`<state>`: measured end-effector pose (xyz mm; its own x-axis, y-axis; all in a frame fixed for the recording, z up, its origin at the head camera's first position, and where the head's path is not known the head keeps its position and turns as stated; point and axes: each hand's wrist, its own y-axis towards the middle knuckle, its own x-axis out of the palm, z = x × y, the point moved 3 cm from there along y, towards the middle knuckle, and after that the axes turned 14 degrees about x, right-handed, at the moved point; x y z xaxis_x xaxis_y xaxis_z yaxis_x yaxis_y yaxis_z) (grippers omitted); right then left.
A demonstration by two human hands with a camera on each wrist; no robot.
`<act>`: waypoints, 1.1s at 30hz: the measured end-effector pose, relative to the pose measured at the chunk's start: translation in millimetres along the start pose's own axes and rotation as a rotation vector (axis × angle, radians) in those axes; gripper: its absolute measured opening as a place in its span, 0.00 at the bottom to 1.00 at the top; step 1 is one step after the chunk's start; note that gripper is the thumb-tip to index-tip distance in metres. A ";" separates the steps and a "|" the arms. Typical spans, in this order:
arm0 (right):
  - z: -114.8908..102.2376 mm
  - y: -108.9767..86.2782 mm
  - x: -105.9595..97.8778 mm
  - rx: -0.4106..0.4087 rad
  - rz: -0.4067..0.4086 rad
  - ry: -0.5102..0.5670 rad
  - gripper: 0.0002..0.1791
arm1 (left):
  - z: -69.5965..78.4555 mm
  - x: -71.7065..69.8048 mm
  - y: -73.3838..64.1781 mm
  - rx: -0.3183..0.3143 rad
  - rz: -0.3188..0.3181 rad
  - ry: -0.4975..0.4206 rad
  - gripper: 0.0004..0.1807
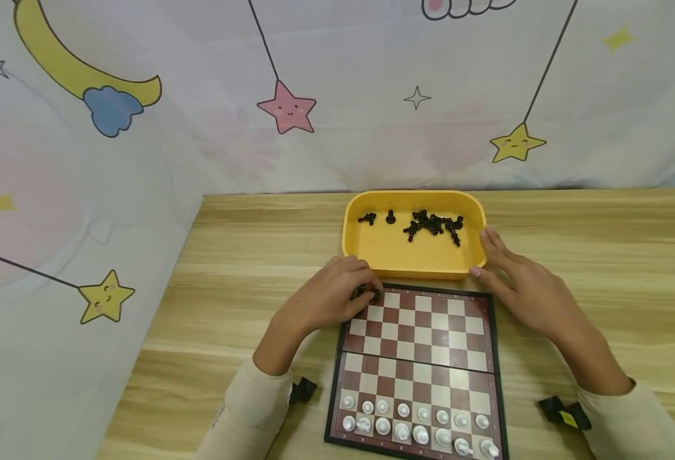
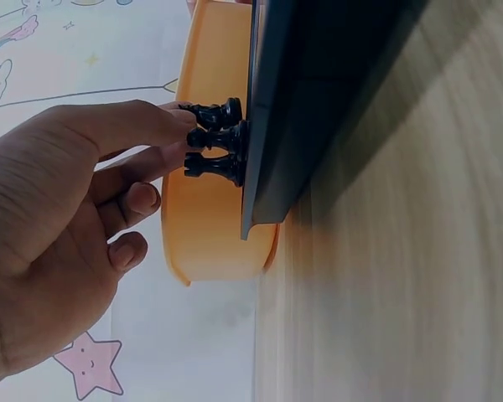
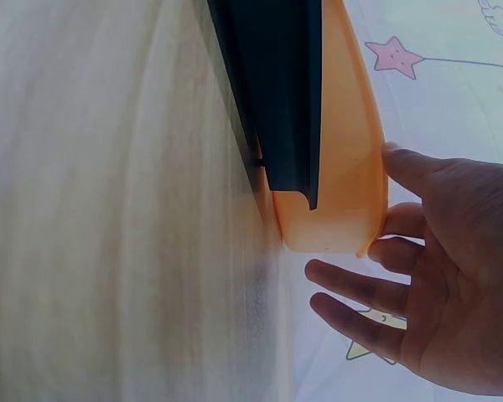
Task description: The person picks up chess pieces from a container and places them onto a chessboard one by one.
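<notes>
In the head view, a black-framed, brown-and-white chequered board (image 1: 413,358) lies toward the wooden worktop's (image 1: 245,281) near edge, two rows of white chess pieces (image 1: 402,432) on its near side. Near the worktop's far edge, a yellow rounded plastic tray (image 1: 406,259) holds loose black chess pieces (image 1: 431,223). The left hand (image 1: 330,294) works at the board's far left corner; the right hand (image 1: 524,287) rests relaxed fingers against the tray's right end.

In the left wrist view, thumb and forefinger pinch one black piece beside others, including a castle-topped black rook (image 2: 215,167). Setting out the black back row seems in hand; next calls for an upright, clean release.

In the right wrist view, the outer two fingers extend free.
</notes>
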<state>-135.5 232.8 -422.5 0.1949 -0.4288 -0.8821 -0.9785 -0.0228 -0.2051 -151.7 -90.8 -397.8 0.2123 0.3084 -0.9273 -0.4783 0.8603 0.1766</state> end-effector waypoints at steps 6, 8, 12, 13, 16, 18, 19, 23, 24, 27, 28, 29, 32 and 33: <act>-0.4 -0.8 -1.0 0.001 0.004 -0.006 0.43 | 0.0 2.7 0.8 -0.004 -0.003 0.010 0.05; -0.3 -1.0 -1.4 -0.001 0.006 -0.010 0.42 | 0.1 3.5 1.1 -0.001 -0.002 0.010 0.05; -0.2 -0.6 -2.1 -0.008 0.010 -0.012 0.42 | 0.1 4.2 2.1 0.017 -0.001 0.022 0.05; -0.2 -0.5 -2.2 -0.010 0.012 -0.012 0.42 | 0.2 4.0 2.3 0.018 -0.001 0.026 0.05; -0.6 -0.4 -1.9 -0.011 0.009 -0.010 0.42 | 0.9 4.2 2.5 0.014 -0.010 0.031 0.06; -1.0 -0.6 -1.0 -0.008 0.004 -0.008 0.42 | 1.6 4.5 2.1 0.006 -0.015 0.028 0.06; -1.0 -1.0 -0.3 -0.007 0.002 -0.006 0.42 | 2.0 5.1 1.6 0.004 -0.017 0.026 0.06; -0.9 -2.2 1.9 -0.003 0.001 -0.005 0.43 | 2.9 6.9 0.5 0.004 -0.017 0.027 0.06; -0.7 -2.4 2.3 -0.003 0.002 -0.005 0.42 | 3.1 7.1 0.2 0.005 -0.017 0.029 0.06; -0.2 -2.5 3.1 -0.005 0.000 -0.009 0.43 | 3.7 7.3 -0.6 0.010 -0.018 0.035 0.06; -0.1 -2.3 3.1 -0.007 0.001 -0.009 0.43 | 3.9 6.9 -0.7 0.011 -0.014 0.036 0.06; -0.2 -2.0 2.9 -0.010 0.003 -0.009 0.43 | 3.9 6.4 -0.8 0.013 -0.009 0.037 0.06; -0.6 -1.4 2.1 -0.012 0.004 -0.009 0.42 | 4.2 4.1 -1.1 0.021 0.012 0.039 0.06; -0.9 -1.2 2.1 -0.010 0.002 -0.008 0.42 | 4.4 3.6 -1.4 0.025 0.017 0.041 0.05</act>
<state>-134.0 231.1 -423.7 0.1937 -0.4218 -0.8857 -0.9795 -0.0314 -0.1992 -146.5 -89.1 -399.9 0.1687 0.3068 -0.9367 -0.4604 0.8648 0.2003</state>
